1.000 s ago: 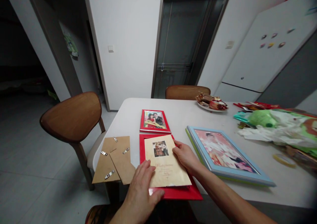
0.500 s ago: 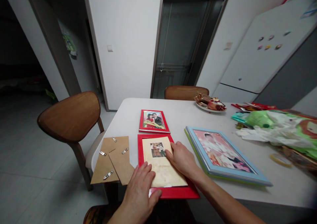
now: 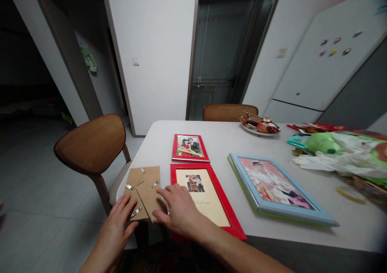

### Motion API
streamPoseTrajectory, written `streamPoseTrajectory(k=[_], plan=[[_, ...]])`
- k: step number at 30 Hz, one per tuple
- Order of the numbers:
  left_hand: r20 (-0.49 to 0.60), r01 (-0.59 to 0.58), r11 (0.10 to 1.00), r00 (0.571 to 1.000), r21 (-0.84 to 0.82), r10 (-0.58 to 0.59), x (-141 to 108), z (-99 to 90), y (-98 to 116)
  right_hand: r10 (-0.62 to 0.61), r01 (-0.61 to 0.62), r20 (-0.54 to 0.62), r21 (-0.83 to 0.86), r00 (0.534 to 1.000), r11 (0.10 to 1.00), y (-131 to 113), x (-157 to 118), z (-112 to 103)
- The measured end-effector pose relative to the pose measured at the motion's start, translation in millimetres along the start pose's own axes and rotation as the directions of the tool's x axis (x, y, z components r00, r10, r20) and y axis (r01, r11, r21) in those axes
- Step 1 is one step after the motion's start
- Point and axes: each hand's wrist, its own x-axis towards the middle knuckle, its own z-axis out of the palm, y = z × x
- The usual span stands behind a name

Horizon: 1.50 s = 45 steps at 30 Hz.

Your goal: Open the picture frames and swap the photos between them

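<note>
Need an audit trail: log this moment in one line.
left hand: at backing board, left side; right hand: at its right side; near red frame: printed sheet inside

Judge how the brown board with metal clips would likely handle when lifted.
The brown board is probably stiff, as it lies flat with no visible sag. It looks thin, so it should be fairly light for its size. The metal clips spread over its face might catch on fingers.

Larger red frame (image 3: 225, 200) partly hidden by right hand (image 3: 179, 208)
</note>
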Motion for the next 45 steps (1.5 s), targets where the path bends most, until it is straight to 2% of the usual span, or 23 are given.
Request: streamPoseTrajectory(k=[3, 6, 8, 11, 14, 16, 18, 21, 23, 25, 31, 39, 42, 45], plan=[[-0.092, -0.035, 0.999, 0.995, -0.005, 0.034, -1.2, 2.5, -13.0, 0.001, 0.000, 0.067, -0.018, 0.998, 1.000, -16.8, 16.1, 18.7], [-0.196, -0.126, 0.992, 0.972, 0.031, 0.129, 1.4, -4.7, -8.2, 0.020, -0.025, 0.042, 0.114, 0.999, 0.993, -18.9, 21.2, 18.4], [-0.255, -0.181, 0.982, 0.949, 0.046, 0.187, 4.6, -11.7, 7.4, 0.037, -0.032, -0.020, 0.208, 0.999, 0.978, -15.6, 14.8, 5.1], [-0.280, -0.238, 0.971, 0.931, 0.025, 0.235, 9.3, -14.2, 45.5, 0.049, -0.022, -0.100, 0.257, 0.994, 0.966, -3.6, -9.1, -25.9], [-0.215, -0.310, 0.948, 0.933, -0.072, 0.289, 13.7, -0.8, 87.7, 0.103, -0.079, -0.088, 0.241, 0.991, 0.967, 18.8, -41.9, -52.8], [-0.126, -0.356, 0.926, 0.932, -0.129, 0.340, 17.6, 12.2, 111.5, 0.168, -0.153, -0.060, 0.203, 0.984, 0.967, 37.1, -61.8, -61.9], [0.003, -0.355, 0.922, 0.933, -0.157, 0.360, 22.6, 22.9, 129.5, 0.224, -0.215, -0.036, 0.169, 0.974, 0.962, 54.5, -76.6, -63.6], [0.198, -0.304, 0.941, 0.923, -0.147, 0.329, 31.1, 29.7, 145.2, 0.257, -0.252, -0.025, 0.135, 0.966, 0.958, 73.7, -87.8, -57.0], [0.276, -0.272, 0.953, 0.913, -0.135, 0.300, 35.9, 30.0, 149.0, 0.251, -0.245, -0.043, 0.118, 0.967, 0.962, 81.1, -89.8, -50.8], [0.308, -0.255, 0.957, 0.908, -0.135, 0.285, 38.3, 29.3, 148.9, 0.234, -0.228, -0.063, 0.097, 0.970, 0.969, 84.8, -89.1, -45.8], [0.304, -0.261, 0.952, 0.905, -0.157, 0.298, 32.9, 28.1, 139.3, 0.197, -0.199, -0.084, -0.015, 0.977, 0.980, 84.5, -81.2, -41.0], [0.292, -0.275, 0.933, 0.896, -0.230, 0.336, 23.7, 26.9, 132.7, 0.160, -0.168, -0.100, -0.071, 0.982, 0.983, 81.7, -84.4, -38.9], [0.298, -0.264, 0.932, 0.895, -0.248, 0.333, 23.6, 26.9, 132.3, 0.129, -0.136, -0.072, -0.099, 0.989, 0.986, 88.8, -74.0, -42.4], [0.293, -0.252, 0.934, 0.900, -0.253, 0.322, 24.1, 26.3, 133.1, 0.151, -0.169, -0.103, -0.192, 0.983, 0.967, 99.6, -54.5, -44.2]])
